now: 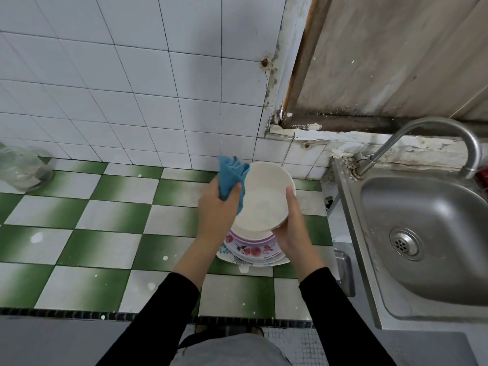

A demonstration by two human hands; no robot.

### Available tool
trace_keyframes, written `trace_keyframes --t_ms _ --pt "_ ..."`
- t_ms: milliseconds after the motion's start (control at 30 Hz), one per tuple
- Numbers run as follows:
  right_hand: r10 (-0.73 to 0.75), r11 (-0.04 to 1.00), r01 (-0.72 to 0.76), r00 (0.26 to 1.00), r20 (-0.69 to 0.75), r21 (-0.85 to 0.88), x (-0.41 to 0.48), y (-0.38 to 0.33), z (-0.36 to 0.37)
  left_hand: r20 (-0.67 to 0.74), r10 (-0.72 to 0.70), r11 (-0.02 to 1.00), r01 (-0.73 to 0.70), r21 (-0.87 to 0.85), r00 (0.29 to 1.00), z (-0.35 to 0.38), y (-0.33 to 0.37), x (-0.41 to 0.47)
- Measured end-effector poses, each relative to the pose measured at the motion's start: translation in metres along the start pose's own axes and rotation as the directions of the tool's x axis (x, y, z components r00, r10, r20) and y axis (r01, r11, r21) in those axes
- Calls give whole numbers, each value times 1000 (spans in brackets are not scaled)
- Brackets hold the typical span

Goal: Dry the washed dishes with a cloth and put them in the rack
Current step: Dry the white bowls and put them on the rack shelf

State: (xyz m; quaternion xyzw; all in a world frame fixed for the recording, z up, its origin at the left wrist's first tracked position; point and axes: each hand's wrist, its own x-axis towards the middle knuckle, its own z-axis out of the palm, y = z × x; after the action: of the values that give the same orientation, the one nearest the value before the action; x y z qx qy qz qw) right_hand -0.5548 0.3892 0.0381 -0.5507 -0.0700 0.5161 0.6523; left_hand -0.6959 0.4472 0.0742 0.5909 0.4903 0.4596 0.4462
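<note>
Fingers of the left hand [215, 207] were curled round a bunched blue cloth [229, 175], thumb [235, 191] clamped across the front of it; the other fingertips were hidden behind the fabric. Cloth met the left rim of a white bowl [264, 199], with a fold hanging down against the rim there. Right hand [293, 233] gripped the bowl at its opposite, right rim: thumb [290, 195] hooked over the edge onto the inner wall, remaining fingers behind the bowl and out of sight. Key relation: the bowl lay directly right of the cloth hand, touching the cloth. It was tilted with its mouth up towards the person, so the inside was open to a wipe coming in from the left. Round bowl, so no long axis to speak of. My read: drying was in progress, with the inner wall probably next. Bowl was held in the air just above a stack of floral plates [250, 249] standing on the green-and-white tiled counter [105, 241]. Those looked like the queue left to dry. Steel sink [422, 220] and its tap [433, 128] sat to the right, and a clear plastic jar [23, 170] stood far left by the wall. No rack was in view, so I couldn't say which way the bowl should go.
</note>
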Motion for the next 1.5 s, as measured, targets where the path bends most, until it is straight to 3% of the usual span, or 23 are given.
trace_keyframes --t_ms 100,167,233,300,367,433,567,633,700,767,867,933,1000,1100,1167,1200,1267,1300,1367,1433,1500 --pt "-22 997 12 991 133 77 -4 2 7 249 90 904 -184 386 964 11 -4 3" --pt "-54 996 42 984 172 77 -6 0 9 428 -55 748 -247 616 902 21 -17 6" --pt "-89 996 85 983 161 32 -7 -3 12 509 -231 642 -263 720 829 30 -24 8" --pt "-112 993 117 981 160 -24 -8 -4 13 596 -310 719 -227 657 741 36 -19 7" --pt "-115 991 123 982 151 -48 -9 -3 16 686 -294 860 -129 493 666 39 -10 5" --pt "-113 993 116 990 81 -38 -8 -5 20 752 -298 917 -43 396 588 39 -1 0" --pt "-105 994 105 994 7 -8 -6 -11 16 837 -408 907 61 416 364 23 15 -1" --pt "-75 997 75 997 -25 -7 -7 -10 15 808 -507 847 -3 532 300 14 24 4" --pt "-100 995 100 995 2 -8 -7 -8 14 713 -605 659 -282 698 353 9 32 6" --pt "-130 992 129 990 53 9 -8 -9 15 623 -610 395 -492 775 491 6 31 7" --pt "-126 992 122 987 100 37 -9 -9 18 564 -549 200 -559 805 617 4 18 13" --pt "-112 993 105 985 132 62 -13 -5 22 559 -432 147 -556 818 708 7 4 21" --pt "-106 993 97 984 145 70 -14 -1 26 599 -331 276 -532 801 729 13 -3 27" --pt "-122 991 115 983 135 62 -14 -2 32 722 -275 664 -418 620 635 28 6 27" --pt "-125 990 119 987 96 71 -12 -4 37 765 -278 885 -154 439 580 34 21 18" --pt "-110 991 105 992 56 80 -10 -5 38 789 -310 937 31 347 530 34 25 14" --pt "-70 994 70 998 -5 89 -5 -8 35 827 -402 911 260 319 393 26 32 12" --pt "-69 995 70 998 -11 73 -2 -11 31 823 -441 895 241 375 357 21 33 14" --pt "-76 997 76 997 13 24 1 -14 23 783 -530 846 134 516 325 14 36 23" --pt "-72 997 72 997 28 0 1 -15 19 702 -654 728 -21 686 281 11 38 26" --pt "-91 996 92 996 24 0 -1 -17 19 610 -728 597 -147 788 312 12 38 23"
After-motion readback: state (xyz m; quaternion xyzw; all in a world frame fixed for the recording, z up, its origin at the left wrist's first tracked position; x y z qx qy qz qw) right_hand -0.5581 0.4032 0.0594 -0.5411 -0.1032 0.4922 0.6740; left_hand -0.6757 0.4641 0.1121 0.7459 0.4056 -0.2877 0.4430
